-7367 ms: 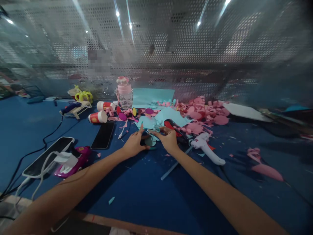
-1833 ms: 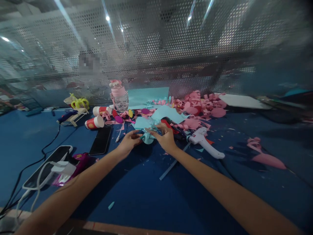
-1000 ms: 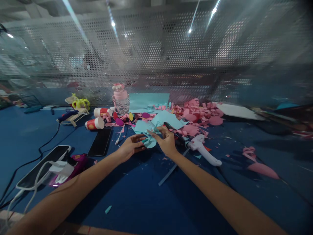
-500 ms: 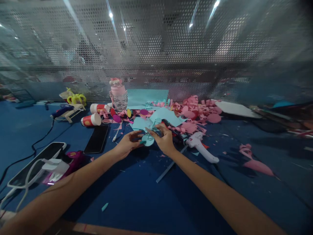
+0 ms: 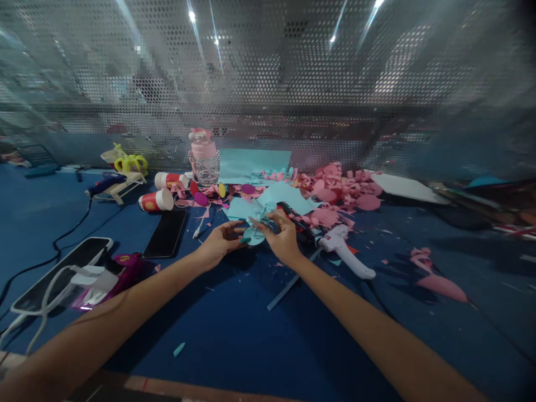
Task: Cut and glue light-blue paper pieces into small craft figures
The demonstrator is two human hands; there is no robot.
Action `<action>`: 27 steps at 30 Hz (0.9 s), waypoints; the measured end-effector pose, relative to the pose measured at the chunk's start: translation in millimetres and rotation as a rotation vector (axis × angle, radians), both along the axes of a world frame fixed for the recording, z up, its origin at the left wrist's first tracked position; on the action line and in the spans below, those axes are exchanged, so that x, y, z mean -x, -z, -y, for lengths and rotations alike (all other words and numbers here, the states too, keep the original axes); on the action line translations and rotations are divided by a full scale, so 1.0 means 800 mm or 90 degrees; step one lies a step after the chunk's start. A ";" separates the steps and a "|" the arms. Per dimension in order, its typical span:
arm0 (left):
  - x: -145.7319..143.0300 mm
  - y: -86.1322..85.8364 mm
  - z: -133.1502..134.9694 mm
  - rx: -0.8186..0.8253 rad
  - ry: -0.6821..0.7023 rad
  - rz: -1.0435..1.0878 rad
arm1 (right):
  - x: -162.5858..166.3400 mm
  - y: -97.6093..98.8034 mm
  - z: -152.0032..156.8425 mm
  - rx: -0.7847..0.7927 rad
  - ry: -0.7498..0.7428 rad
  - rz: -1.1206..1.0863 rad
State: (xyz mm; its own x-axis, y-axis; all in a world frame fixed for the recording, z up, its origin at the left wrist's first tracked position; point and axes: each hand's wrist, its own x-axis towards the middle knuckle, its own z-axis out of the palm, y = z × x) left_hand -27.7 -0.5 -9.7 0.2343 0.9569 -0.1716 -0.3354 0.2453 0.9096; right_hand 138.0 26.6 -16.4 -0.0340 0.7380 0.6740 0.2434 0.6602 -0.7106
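Note:
Between my hands is a light-blue paper piece [image 5: 253, 237] with a round disc at its lower end and curled strips above. My left hand [image 5: 220, 243] pinches the disc's left edge between thumb and fingers. From the other side, my right hand [image 5: 281, 237] closes its thumb and fingers on the curled strips; its fingertips are partly hidden. Just behind lie light-blue paper sheets [image 5: 287, 196]. A white glue gun [image 5: 347, 252] with a clear glue stick [image 5: 293, 287] at its back rests to the right of my right hand.
Pink paper scraps [image 5: 330, 187] heap at the back right. A water bottle [image 5: 204, 159], paper cups [image 5: 157, 201], a black phone [image 5: 166, 234] and another phone with a white cable [image 5: 62, 273] are on the left. A pink paper piece [image 5: 441, 283] lies far right. Perforated metal [image 5: 268, 84] rises behind.
The paper disc has tilted slightly between my fingers. Both hands keep nearly the same place and grip. The whole view has shifted a little.

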 end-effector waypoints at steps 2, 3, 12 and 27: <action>0.000 0.001 0.000 0.003 -0.003 0.009 | 0.000 0.000 0.000 -0.005 0.004 0.002; 0.000 0.001 -0.001 0.005 -0.005 0.015 | 0.000 0.000 0.000 -0.004 0.006 0.003; -0.002 -0.003 -0.002 0.034 -0.029 -0.004 | 0.000 -0.002 0.001 0.005 0.015 0.007; -0.003 -0.009 0.002 0.063 -0.065 -0.002 | 0.001 -0.004 0.002 0.002 0.024 0.007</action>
